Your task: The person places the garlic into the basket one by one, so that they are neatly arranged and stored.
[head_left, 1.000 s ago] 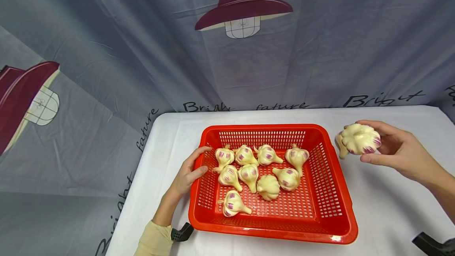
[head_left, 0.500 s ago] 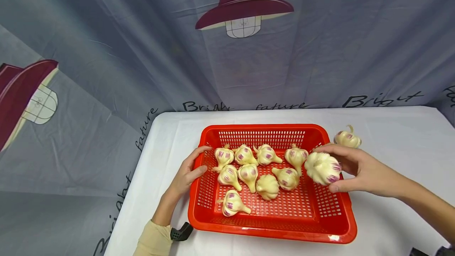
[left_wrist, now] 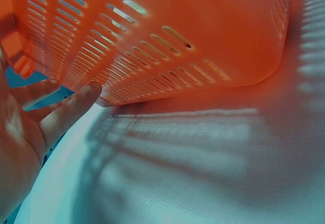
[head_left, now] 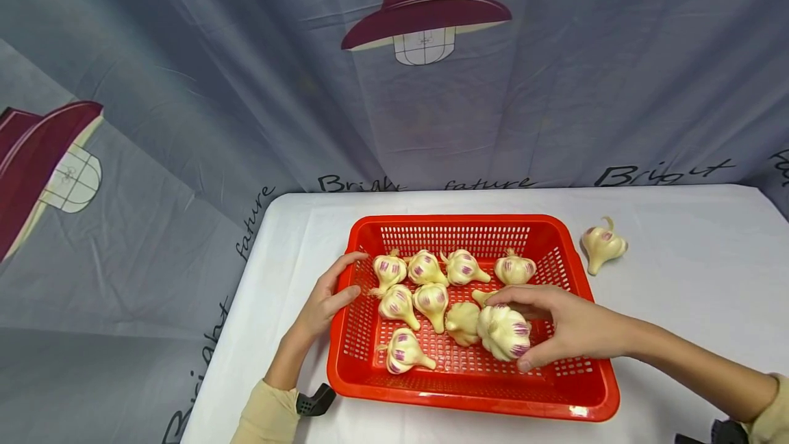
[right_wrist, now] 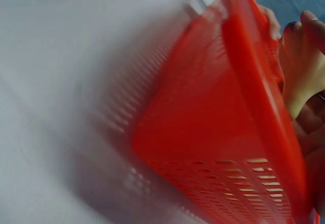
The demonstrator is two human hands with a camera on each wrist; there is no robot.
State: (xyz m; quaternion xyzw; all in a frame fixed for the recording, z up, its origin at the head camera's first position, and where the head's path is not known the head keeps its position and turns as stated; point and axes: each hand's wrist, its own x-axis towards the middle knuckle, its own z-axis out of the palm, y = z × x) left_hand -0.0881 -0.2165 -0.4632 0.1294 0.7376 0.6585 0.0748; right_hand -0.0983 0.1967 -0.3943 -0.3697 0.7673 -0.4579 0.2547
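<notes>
A red slotted basket (head_left: pixel 573 368) sits on the white table and holds several garlic bulbs (head_left: pixel 431 299). My right hand (head_left: pixel 557 326) reaches inside it and grips one garlic bulb (head_left: pixel 504 331) low over the basket floor, next to the others. My left hand (head_left: pixel 327 300) rests with straight fingers against the basket's left wall (left_wrist: pixel 152 46), thumb over the rim. One more garlic bulb (head_left: pixel 602 243) lies on the table just outside the basket's far right corner. The right wrist view is blurred and shows the basket's outer side (right_wrist: pixel 213 148).
White tablecloth (head_left: pixel 690 293) spreads to the right of the basket and in front of it. A grey curtain with red lamp prints (head_left: pixel 425 12) hangs behind the table. The table's left edge runs close to my left forearm.
My right hand carried its garlic bulb from the table's right side leftward over the rim and down into the basket. The left hand stayed on the basket wall.
</notes>
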